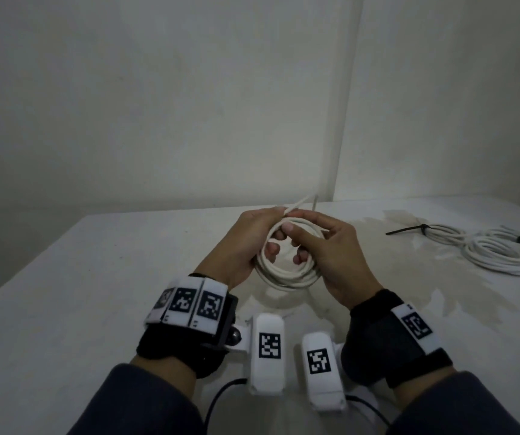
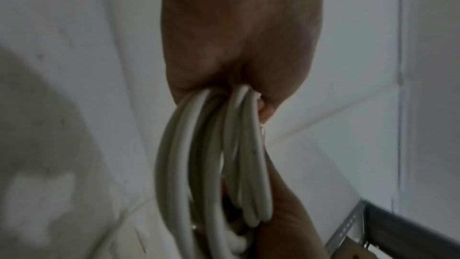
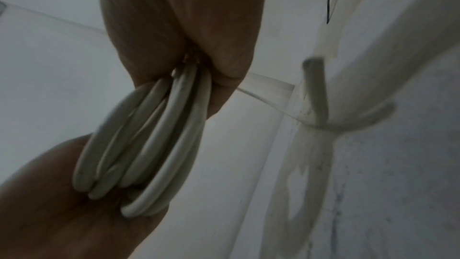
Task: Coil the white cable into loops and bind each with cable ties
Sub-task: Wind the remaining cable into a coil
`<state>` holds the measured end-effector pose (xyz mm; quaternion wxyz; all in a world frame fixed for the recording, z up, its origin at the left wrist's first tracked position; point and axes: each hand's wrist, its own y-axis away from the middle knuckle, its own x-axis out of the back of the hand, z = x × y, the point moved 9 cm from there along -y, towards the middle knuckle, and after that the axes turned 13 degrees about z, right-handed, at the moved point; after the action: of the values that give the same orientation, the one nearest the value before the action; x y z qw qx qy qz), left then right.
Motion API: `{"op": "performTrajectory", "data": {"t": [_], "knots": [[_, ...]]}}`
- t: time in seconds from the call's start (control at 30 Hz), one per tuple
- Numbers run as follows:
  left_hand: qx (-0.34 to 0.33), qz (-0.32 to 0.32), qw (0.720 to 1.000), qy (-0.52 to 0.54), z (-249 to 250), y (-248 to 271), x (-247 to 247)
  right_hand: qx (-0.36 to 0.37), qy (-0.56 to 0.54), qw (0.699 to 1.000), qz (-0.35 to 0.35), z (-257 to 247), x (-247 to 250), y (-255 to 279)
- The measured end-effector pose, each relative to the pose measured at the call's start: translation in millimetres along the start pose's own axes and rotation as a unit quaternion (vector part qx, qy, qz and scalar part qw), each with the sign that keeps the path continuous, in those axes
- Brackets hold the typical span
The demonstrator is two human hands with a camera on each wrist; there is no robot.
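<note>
Both hands grip 1 coil [image 1: 287, 273] above the table [image 1: 95, 277], mid-scene: left hand [image 1: 246, 243] and right hand [image 1: 334, 255] curled round opposite sides, 2 ends sticking out far. Risk: no tie on it yet; any slack grip and the stiff loops likely spring apart. Tied coils [image 1: 500, 255] sit far right.

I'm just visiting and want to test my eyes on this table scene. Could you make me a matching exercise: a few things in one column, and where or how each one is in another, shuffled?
Things:
1. white cable coil
2. black cable tie
3. bound cable coils
4. two cable ends

States or places:
A. lying on the table at the right
B. sticking up above the fingertips
C. held above the table in the grip of the left hand and the right hand
D. fastened round a cable bundle, tail pointing left

Pairs: 1-C, 2-D, 3-A, 4-B
</note>
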<state>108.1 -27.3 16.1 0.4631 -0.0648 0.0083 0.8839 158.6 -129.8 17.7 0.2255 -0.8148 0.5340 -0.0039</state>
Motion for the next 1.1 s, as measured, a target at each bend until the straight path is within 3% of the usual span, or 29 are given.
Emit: {"op": "performTrajectory", "data": {"t": [0.23, 0.47, 0.53, 0.63, 0.73, 0.9, 1.1], "knots": [[-0.147, -0.035, 0.973, -0.173, 25.8, 10.7, -6.6, 0.062, 0.043, 0.997, 0.005, -21.8, -1.4, 3.3], [-0.243, 0.02, 0.942, -0.228, 57.1, 15.1, 7.1, 0.097, 0.033, 0.992, -0.074, -29.1, -13.1, 7.0], [-0.279, 0.018, 0.916, -0.286, 61.4, 17.9, 4.7, 0.141, 0.133, 0.981, -0.025, -28.1, -2.4, 0.2], [-0.312, 0.028, 0.883, -0.35, 69.2, 21.8, 3.9, 0.203, 0.273, 0.937, 0.073, -36.7, 14.5, -3.7], [-0.335, 0.033, 0.863, -0.376, 76.5, 25.7, 3.3, 0.252, 0.261, 0.927, 0.089, -46.7, 16.6, -2.2], [-0.362, 0.051, 0.877, -0.313, 85.8, 30.6, 6.7, 0.149, 0.052, 0.987, -0.024, -40.6, 7.9, -5.3], [-0.389, 0.06, 0.903, -0.17, 97.4, 37.9, 9.3, -0.016, -0.145, 0.984, -0.098, -29.8, -6.2, -2.4]]}}
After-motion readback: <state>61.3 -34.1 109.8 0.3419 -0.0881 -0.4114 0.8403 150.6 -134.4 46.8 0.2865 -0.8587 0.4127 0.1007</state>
